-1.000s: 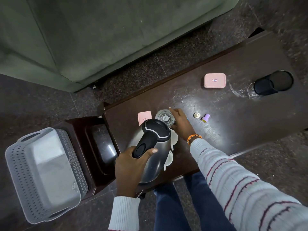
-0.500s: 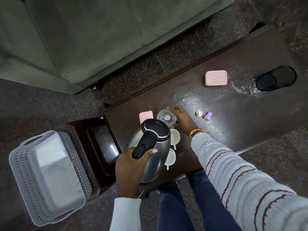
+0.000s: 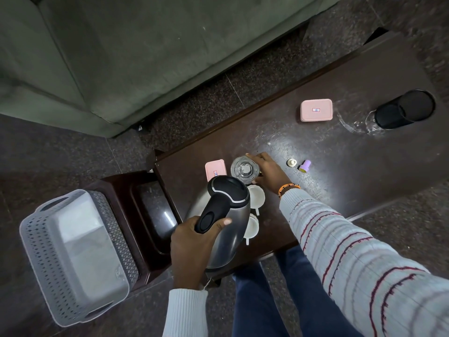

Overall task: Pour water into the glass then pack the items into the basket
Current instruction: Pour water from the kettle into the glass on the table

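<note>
Kettle [image 3: 218, 229] unmoved, right fingers [image 3: 254, 158] wrapping glass [image 3: 244, 169]

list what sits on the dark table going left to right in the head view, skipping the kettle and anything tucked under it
small pink box → glass with the right hand on it → white cap → purple cap → larger pink box → black cylindrical cup lying on its side

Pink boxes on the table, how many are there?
2. One flat pink plastic box lies far along the dark wooden table; another pink box sits beside the clear glass, partly hidden by the steel kettle.
</note>
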The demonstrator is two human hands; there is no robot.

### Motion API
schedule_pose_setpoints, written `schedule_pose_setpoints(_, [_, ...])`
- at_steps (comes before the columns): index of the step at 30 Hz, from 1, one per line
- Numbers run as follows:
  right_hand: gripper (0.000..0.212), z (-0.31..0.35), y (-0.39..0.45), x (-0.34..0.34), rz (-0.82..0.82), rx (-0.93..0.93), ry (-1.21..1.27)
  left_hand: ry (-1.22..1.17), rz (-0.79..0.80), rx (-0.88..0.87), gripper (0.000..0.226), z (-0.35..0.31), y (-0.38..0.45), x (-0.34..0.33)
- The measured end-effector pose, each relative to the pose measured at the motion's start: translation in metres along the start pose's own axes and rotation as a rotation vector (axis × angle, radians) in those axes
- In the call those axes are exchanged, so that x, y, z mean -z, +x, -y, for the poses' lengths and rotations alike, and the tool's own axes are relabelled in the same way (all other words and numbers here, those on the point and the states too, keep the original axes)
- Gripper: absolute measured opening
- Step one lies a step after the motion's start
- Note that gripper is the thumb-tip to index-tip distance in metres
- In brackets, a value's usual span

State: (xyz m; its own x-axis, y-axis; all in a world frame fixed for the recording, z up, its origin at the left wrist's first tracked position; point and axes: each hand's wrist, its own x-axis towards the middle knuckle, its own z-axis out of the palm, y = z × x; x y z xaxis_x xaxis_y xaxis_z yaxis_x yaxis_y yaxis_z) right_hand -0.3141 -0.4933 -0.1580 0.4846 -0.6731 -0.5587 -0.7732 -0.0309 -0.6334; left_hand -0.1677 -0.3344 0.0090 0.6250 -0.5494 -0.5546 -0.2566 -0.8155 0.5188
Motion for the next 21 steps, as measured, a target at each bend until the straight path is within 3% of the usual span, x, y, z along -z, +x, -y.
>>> schedule_pose_setpoints(7, [0.084, 0.0008, 0.0007, 0.0005, 0.006, -0.007, -0.031, -0.008, 0.009, -0.052, 0.058, 0.0022, 0.0013, -0.0009])
schedule_pose_setpoints(21, [0.081, 0.0024, -0.0001, -0.0024, -0.023, -0.03, -0.108, 0.002, 0.018, -0.029, 0.055, 0.0034, -0.0006, -0.0015])
